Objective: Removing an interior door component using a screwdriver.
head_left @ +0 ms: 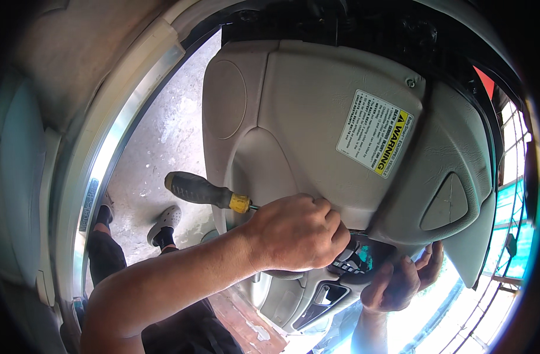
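A screwdriver with a black and yellow handle (205,192) sticks out to the left of my left hand (299,231). That hand is closed round its metal shaft, and the tip is hidden under my fingers. Just right of the fist, a dark window switch panel (376,255) with a row of light buttons and a teal patch sits at the armrest of a beige car door panel (317,106). My right hand (402,282) is at the switch panel's right end, its fingers bent and its thumb along the edge. The exact grip of the fingertips is in shadow.
A white and yellow warning label (376,133) is stuck on the door panel. A door pull recess (326,298) lies below the switches. At left, the car's sill (96,171) curves past the concrete floor (164,118), where a foot in a grey clog (164,224) stands.
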### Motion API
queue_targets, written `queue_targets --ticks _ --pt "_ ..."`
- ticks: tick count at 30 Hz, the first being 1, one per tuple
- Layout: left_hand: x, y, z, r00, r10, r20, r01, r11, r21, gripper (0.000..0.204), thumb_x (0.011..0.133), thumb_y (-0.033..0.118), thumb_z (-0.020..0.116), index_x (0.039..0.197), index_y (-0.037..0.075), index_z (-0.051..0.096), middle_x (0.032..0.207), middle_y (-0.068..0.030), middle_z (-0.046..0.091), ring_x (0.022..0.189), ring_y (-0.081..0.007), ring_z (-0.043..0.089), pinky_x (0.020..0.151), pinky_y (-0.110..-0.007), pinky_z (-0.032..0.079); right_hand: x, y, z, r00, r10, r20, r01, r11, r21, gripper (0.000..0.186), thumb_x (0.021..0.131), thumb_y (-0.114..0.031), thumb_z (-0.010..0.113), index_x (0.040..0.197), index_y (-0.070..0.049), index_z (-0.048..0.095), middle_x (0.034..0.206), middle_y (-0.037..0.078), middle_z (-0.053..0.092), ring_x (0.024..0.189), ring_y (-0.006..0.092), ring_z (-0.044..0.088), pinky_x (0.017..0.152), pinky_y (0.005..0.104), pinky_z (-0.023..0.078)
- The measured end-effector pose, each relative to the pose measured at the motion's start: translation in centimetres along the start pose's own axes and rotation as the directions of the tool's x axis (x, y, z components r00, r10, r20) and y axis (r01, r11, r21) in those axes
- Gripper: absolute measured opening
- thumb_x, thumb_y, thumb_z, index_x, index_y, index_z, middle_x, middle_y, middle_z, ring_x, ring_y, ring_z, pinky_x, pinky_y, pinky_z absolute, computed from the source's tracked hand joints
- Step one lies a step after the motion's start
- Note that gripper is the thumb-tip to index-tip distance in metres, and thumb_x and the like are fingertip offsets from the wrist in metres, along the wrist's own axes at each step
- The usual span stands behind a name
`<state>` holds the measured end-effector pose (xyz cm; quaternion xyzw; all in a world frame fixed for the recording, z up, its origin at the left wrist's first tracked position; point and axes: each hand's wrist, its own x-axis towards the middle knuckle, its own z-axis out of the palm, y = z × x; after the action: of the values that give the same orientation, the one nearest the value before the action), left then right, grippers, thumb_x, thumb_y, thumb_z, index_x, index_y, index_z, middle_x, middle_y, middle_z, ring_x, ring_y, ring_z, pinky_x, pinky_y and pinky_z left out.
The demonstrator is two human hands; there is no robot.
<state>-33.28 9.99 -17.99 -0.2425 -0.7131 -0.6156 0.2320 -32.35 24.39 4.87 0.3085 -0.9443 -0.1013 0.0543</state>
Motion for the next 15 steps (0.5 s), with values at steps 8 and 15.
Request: queue_targets --ticks 8,15 --pt "-0.4 0.4 0.1 0.998 -0.048 0.033 0.049 0.998 -0.031 0.011 0.081 0.012 0.076 0.083 0.007 0.067 0.075 -0.0037 0.062 0.075 -0.0171 0.069 0.061 -0.032 0.062 -0.2 0.0 -0.2 0.999 0.011 0.032 -0.01 0.999 -0.033 0.056 0.079 0.005 0.052 0.132 -0.009 0.063 0.159 0.035 0.034 0.155 0.0592 0.031 0.121 0.0752 0.033" --pt "0.1 6.0 -0.4 0.895 -0.443 0.052 0.446 0.891 -0.083 0.021 0.081 0.01 0.074 0.098 -0.001 0.067 0.082 -0.0097 0.063 0.075 -0.0212 0.065 0.061 -0.035 0.058 -0.5 0.3 0.0 1.0 0.001 0.004 -0.001 1.0 0.021 0.042 0.099 0.002 0.054 0.139 -0.009 0.063 0.163 0.033 0.033 0.153 0.0567 0.038 0.122 0.0707 0.035"
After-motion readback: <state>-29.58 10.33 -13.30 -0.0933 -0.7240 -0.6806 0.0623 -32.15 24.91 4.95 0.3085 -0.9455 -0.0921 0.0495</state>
